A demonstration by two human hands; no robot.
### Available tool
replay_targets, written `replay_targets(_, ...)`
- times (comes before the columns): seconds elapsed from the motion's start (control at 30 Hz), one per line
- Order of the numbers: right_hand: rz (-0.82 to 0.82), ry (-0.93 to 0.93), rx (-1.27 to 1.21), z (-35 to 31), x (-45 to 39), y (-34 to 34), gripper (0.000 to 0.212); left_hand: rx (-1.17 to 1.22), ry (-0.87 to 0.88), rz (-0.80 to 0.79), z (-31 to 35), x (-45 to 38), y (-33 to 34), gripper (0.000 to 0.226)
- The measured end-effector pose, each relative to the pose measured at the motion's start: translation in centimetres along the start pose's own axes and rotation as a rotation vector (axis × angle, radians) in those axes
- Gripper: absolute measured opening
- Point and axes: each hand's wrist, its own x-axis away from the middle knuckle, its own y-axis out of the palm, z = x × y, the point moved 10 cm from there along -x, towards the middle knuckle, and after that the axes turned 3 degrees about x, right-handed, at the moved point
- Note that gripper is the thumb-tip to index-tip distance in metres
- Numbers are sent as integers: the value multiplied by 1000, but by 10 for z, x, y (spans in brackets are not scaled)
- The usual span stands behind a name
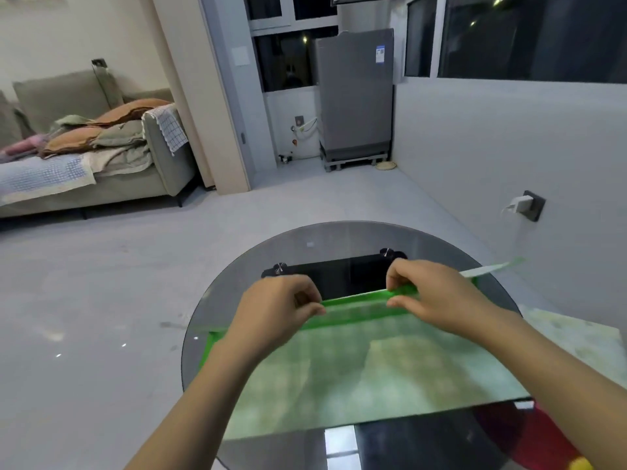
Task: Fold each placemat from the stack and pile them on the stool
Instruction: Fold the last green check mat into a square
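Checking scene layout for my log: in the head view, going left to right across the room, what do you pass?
Sofa → left hand → green placemat edge → right hand → wall charger.

Round glass table point(339, 239) mostly covered: green placemat point(356, 361) spread from center toward 6 and 3 o'clock. Left hand point(278, 303) and right hand point(437, 293) both pinched on its far edge, blocking the center. Bare glass only along the rim from 10 to 1 o'clock, clear for reaching. Second mat point(576, 337) filling the 3 o'clock side. Red object point(529, 435) under the glass at 5 o'clock. Open floor point(101, 300) from 7 to 11 o'clock. Wall point(509, 147) close at 2 o'clock.
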Motion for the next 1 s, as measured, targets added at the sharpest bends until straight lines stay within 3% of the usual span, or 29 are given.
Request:
replay_targets(0.27,-193,-9,37,0,49,52,18,79,-55,-156,-8,56,50,22)
replay_targets(0.53,-329,-36,35,3,69,88,16,126,31,-269,-21,84,90,16)
replay_targets(1.0,-388,-78,3,2,73,97,28,158,41,-329,-22,76,99,17)
